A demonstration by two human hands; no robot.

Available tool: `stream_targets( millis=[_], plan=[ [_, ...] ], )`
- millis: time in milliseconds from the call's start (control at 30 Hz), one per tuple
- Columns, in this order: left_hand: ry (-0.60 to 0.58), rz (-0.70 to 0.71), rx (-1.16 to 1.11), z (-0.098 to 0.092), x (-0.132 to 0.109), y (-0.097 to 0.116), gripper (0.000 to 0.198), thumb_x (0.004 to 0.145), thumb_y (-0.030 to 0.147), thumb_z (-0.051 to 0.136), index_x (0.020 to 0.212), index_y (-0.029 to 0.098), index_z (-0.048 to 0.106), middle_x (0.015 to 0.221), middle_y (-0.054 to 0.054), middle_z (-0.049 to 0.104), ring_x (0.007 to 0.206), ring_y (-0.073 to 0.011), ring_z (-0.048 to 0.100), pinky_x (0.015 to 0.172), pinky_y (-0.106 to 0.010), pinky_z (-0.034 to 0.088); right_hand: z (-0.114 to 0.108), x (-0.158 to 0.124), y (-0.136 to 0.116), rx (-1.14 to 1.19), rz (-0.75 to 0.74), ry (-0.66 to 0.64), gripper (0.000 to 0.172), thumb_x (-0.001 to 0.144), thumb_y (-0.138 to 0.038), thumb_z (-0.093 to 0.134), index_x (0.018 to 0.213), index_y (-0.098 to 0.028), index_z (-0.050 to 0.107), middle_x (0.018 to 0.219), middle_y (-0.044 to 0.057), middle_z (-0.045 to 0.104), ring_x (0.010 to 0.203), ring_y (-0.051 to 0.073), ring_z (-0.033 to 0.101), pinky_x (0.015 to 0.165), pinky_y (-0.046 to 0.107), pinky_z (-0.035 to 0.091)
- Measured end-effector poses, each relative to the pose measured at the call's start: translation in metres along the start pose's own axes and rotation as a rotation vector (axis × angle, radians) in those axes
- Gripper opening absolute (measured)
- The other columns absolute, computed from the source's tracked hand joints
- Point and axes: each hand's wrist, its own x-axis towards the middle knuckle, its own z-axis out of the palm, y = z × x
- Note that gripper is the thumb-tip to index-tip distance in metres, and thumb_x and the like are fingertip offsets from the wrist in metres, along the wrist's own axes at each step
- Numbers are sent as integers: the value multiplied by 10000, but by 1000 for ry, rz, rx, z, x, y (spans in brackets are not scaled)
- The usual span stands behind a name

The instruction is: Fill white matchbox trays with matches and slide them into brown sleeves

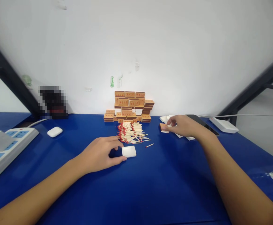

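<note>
My left hand rests low over the table, with its thumb and forefinger curled at the left corners of a small white matchbox tray. Farther right, my right hand pinches an orange matchbox sleeve beside some white trays, which the hand partly covers. Between the hands lies a heap of red-tipped matches, and one loose match lies apart to its right. Behind the heap, many orange matchboxes are stacked up near the wall.
A white power strip and a small white case are on the left. A dark phone lies behind my right wrist, near a white box-shaped device with a cable. Dark metal struts flank the blue table.
</note>
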Motion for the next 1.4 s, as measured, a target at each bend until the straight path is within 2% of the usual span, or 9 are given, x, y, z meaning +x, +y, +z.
stream_targets(
  millis=[133, 267, 500, 633, 800, 967, 1133, 1300, 1400],
  plan=[
    [-4, 2, 8, -1, -1, 1, 269, 934, 472, 709, 1035, 224, 729, 902, 0, 677, 662, -129, 553, 595, -269, 395, 4, -7, -10, -133, 120, -74, 536, 786, -752, 667, 728, -221, 711, 773, 120, 763, 684, 292, 701, 555, 361, 443],
    [-2, 1, 11, -1, 0, 0, 257, 932, 455, 715, 1038, 221, 727, 895, 2, 679, 657, -128, 554, 596, -271, 398, 12, -5, -23, -223, 121, -18, 459, 802, -669, 677, 737, -215, 699, 800, 151, 763, 725, 328, 710, 546, 358, 404],
    [5, 5, -2, -1, 0, -2, 266, 930, 466, 713, 1025, 219, 723, 909, -8, 690, 658, -130, 568, 586, -272, 401, 10, -3, -21, -154, 40, 44, 296, 824, -450, 676, 1018, -228, 700, 964, 87, 789, 774, 262, 718, 587, 320, 418],
    [-2, 2, 4, -1, -1, -1, 260, 931, 461, 709, 1017, 216, 721, 901, -6, 687, 668, -134, 582, 594, -277, 409, 11, -3, -19, -125, 34, 28, 217, 806, -398, 696, 942, -230, 710, 888, 62, 780, 694, 231, 697, 568, 311, 407],
    [12, 25, -3, -2, -1, -1, 247, 930, 446, 709, 1026, 219, 719, 880, -2, 678, 660, -133, 584, 589, -273, 405, 8, -3, -15, -88, 19, 14, 171, 822, -388, 705, 874, -228, 734, 873, 55, 781, 703, 226, 699, 587, 313, 439],
    [4, 14, 10, -2, 0, -2, 254, 933, 456, 706, 1011, 214, 719, 886, -6, 681, 665, -135, 582, 594, -278, 409, 6, -4, -14, -54, -28, -11, 181, 874, -376, 671, 843, -227, 769, 857, 64, 775, 742, 233, 710, 636, 327, 488],
    [3, 16, 10, -2, 1, -1, 259, 941, 460, 695, 1023, 216, 728, 902, -12, 683, 658, -131, 581, 588, -276, 420, 19, 0, -14, -33, -161, 98, 403, 873, -537, 697, 1086, -202, 767, 1068, 122, 722, 862, 272, 704, 762, 386, 535],
    [10, 11, 8, -1, 0, -2, 264, 938, 465, 696, 1025, 218, 728, 897, -10, 685, 651, -130, 578, 582, -273, 414, 30, 10, -12, -14, -216, 94, 285, 855, -470, 734, 948, -203, 764, 1056, 120, 681, 845, 261, 683, 787, 394, 539],
    [9, 11, 9, -1, 0, -3, 264, 938, 467, 697, 1018, 217, 727, 896, -11, 688, 654, -132, 578, 583, -270, 410, 28, 11, -15, 27, -213, 131, 312, 863, -485, 723, 980, -195, 734, 1025, 113, 687, 830, 248, 664, 778, 387, 533]
  ],
)
